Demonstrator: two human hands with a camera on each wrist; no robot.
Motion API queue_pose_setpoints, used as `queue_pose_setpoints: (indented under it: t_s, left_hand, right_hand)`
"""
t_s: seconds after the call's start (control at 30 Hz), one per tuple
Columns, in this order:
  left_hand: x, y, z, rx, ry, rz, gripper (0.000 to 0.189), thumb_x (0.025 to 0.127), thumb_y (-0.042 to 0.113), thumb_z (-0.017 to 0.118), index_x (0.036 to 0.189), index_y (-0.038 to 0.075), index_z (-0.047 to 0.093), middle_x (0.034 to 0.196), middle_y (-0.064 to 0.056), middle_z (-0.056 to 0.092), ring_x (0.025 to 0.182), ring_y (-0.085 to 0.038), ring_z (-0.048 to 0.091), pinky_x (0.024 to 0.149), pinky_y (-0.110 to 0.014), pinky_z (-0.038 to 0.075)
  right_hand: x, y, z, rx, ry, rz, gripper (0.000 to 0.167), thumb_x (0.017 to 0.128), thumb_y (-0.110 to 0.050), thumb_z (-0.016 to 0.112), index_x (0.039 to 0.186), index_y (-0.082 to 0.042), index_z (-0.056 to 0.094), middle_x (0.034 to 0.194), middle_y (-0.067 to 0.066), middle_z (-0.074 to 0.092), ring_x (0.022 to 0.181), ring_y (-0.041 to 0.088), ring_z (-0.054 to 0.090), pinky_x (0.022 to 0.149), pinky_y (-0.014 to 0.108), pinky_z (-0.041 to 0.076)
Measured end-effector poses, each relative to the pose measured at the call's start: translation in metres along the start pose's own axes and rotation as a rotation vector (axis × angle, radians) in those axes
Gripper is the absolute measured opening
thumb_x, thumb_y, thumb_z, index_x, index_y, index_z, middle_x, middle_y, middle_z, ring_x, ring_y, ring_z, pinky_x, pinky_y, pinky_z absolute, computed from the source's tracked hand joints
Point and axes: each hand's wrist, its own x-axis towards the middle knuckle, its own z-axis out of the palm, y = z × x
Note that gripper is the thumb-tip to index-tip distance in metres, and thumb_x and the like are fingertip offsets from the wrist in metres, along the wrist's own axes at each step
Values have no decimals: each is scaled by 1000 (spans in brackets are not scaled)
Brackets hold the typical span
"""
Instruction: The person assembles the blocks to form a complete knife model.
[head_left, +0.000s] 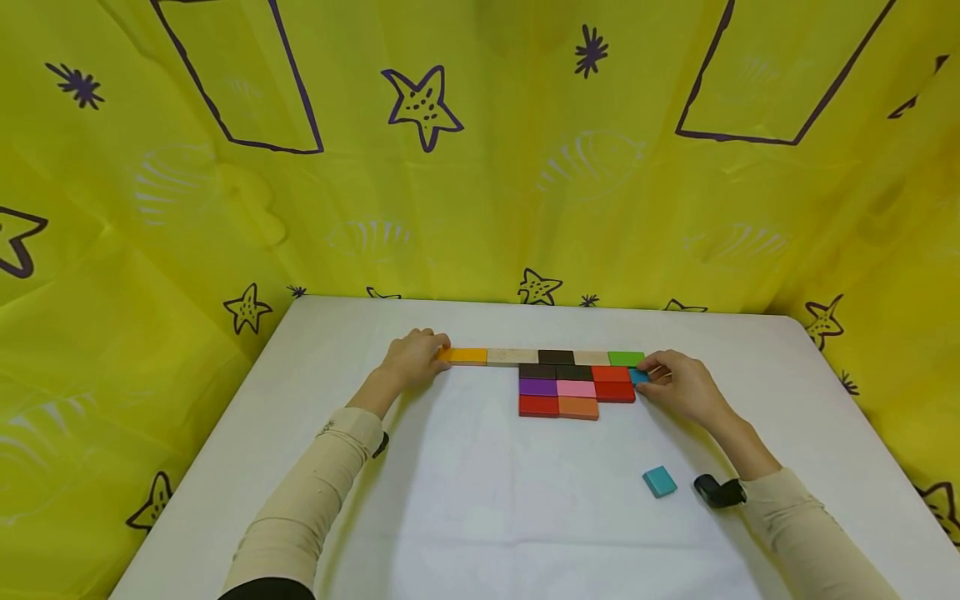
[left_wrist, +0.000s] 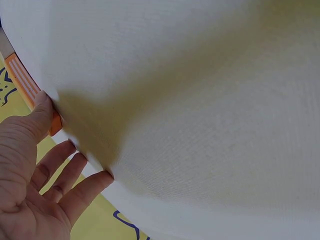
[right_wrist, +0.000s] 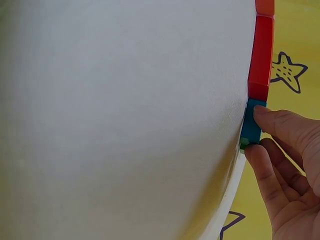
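An orange block (head_left: 467,357) forms the left end of a long row of flat wooden blocks. My left hand (head_left: 415,358) pinches its outer end, with the thumb along the near side; in the left wrist view the other fingertips (left_wrist: 102,179) lie past that end. At the row's right end sits a green block (head_left: 626,358). Just below it, a small blue block (head_left: 638,377) adjoins a red block (head_left: 611,374). My right hand (head_left: 686,385) holds the blue block, thumb on its near face and index finger at its outer end.
Shorter rows below include purple (head_left: 537,387), pink (head_left: 576,388) and coral (head_left: 578,407) blocks. A loose teal square block (head_left: 660,482) lies nearer me, left of the right wrist camera (head_left: 718,492). A yellow patterned cloth (head_left: 480,192) hangs behind the white table (head_left: 465,500).
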Motion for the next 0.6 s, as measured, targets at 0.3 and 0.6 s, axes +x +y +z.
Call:
queue_pose_setpoints:
  t_s: [0.3,0.6]
  left_hand:
    - [0,1,-1,-1,-5,-3,33,99,32,70,126,14,65,109,-8,65,97,-27,58,80,-47,53]
    - [0,1,-1,0,-9,1,32,99,32,70,125,15,65,107,-7,64,95,-26,57,78,-46,53]
  right_hand:
    - [2,-1,0,0,-5,9,26,88,-5,78,110,5,69,104,19,68,93,33,64,81,35,55]
    - [3,-1,2,14,-10,15,26,89,-5,78,111,5,68,106,20,68,95,35,64,85,49,56]
